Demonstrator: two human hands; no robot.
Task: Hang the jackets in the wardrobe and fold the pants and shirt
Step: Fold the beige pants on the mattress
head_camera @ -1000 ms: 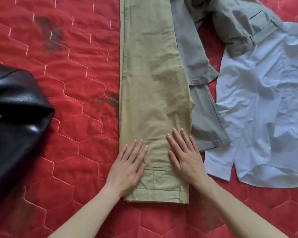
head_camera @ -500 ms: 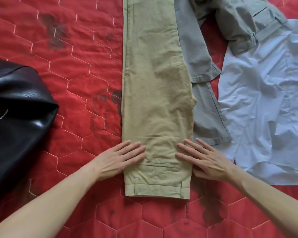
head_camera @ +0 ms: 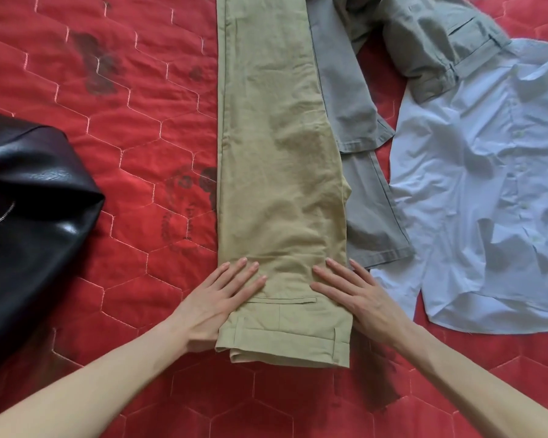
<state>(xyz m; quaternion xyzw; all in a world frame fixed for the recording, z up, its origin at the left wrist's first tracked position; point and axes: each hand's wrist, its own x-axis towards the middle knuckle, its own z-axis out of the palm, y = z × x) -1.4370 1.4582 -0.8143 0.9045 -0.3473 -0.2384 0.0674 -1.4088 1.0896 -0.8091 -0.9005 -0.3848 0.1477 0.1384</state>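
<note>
While both hands lie flat near the waistband, the khaki pants (head_camera: 279,172) stretch in a long, folded strip down the middle of the red quilted bedspread (head_camera: 133,128), legs laid one on the other and running off the far edge of the view. The waistband end, with its welt pocket and belt loops, lies nearest the person.

The left hand (head_camera: 217,306) rests on the left edge of the pants just above the pocket, its fingers straight and together, palm partly on the fabric and partly on the bedspread. Its grip is fully open and has hold of nothing. The right hand (head_camera: 358,298) mirrors it on the right edge, fingers straight and slightly spread, pressing the cloth flat; its grip is likewise open, holding nothing.

Just beside the khaki pants on the right, and partly tucked under their edge, lie grey pants (head_camera: 370,216), loosely heaped toward the far right of the bed, with one hemmed leg end lying close to the right hand. Beyond them, toward the right edge of the bed, a light blue button shirt (head_camera: 487,184) lies spread and wrinkled, its upper part overlapped by the grey pants' waistband.

At the left edge of the bed sits a black leather jacket (head_camera: 32,222), crumpled, with a metal zipper showing, well apart from the khaki pants.
</note>
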